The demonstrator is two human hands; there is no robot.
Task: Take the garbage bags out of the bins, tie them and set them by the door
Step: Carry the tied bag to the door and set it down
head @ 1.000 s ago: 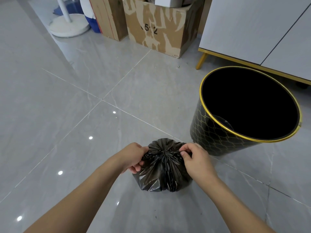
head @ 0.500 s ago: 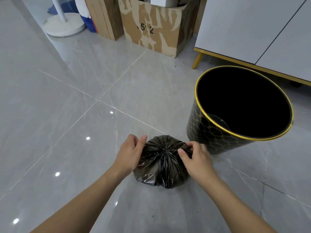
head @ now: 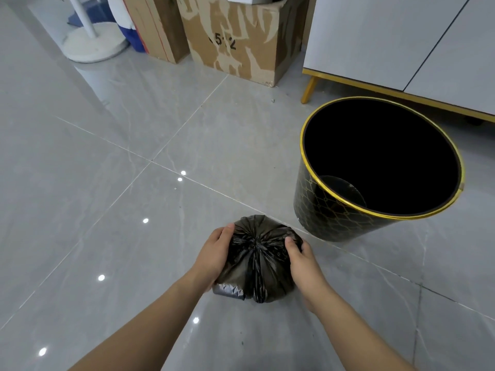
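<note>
- A black garbage bag (head: pixel 255 259), gathered to a puckered centre on top, is sitting on the grey tiled floor (head: pixel 107 183) just in front of the person.
- The left hand (head: pixel 214 257) is cupping the bag's left side, its fingers curling round the plastic with the thumb lying up near the top edge.
- The right hand (head: pixel 304 266) is gripping the bag's right side, fingertips pressing into the crinkled plastic near the top.
- A black bin (head: pixel 329 210) with a gold rim and gold lattice pattern is standing upright near the bag, to its right and farther away; no bag is lining it.
- A worn cardboard box (head: pixel 238 41) is standing farther back beside a white cabinet (head: pixel 388 36) on gold legs.
- A white round stand base (head: pixel 93 46) is resting at the far left.
</note>
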